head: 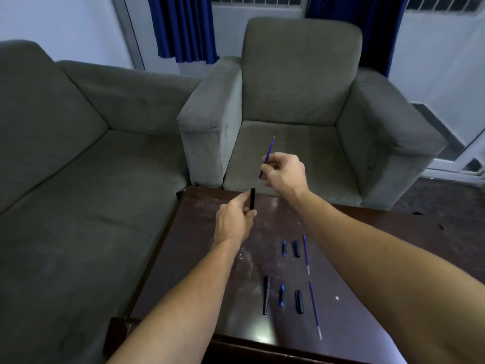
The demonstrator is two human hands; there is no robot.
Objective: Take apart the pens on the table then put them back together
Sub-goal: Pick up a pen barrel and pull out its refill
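Note:
My left hand [234, 219] grips a black pen barrel [252, 197] upright above the far part of the dark wooden table [210, 232]. Just above it, my right hand [282, 172] pinches a thin blue ink refill [268, 153], tilted, its lower tip close over the barrel's open top. On the table lie two rows of pen parts: a small blue piece [284, 248], a black cap [296, 248] and a refill [306, 254] farther away; a black barrel [266, 295], a blue piece [281, 296], a black cap [299, 301] and a refill [314, 310] nearer me.
A grey armchair [301, 106] stands right behind the table's far edge, and a grey sofa [78, 166] runs along its left side. Blue curtains [183, 27] hang at the back wall. The tabletop is scuffed, with small white specks.

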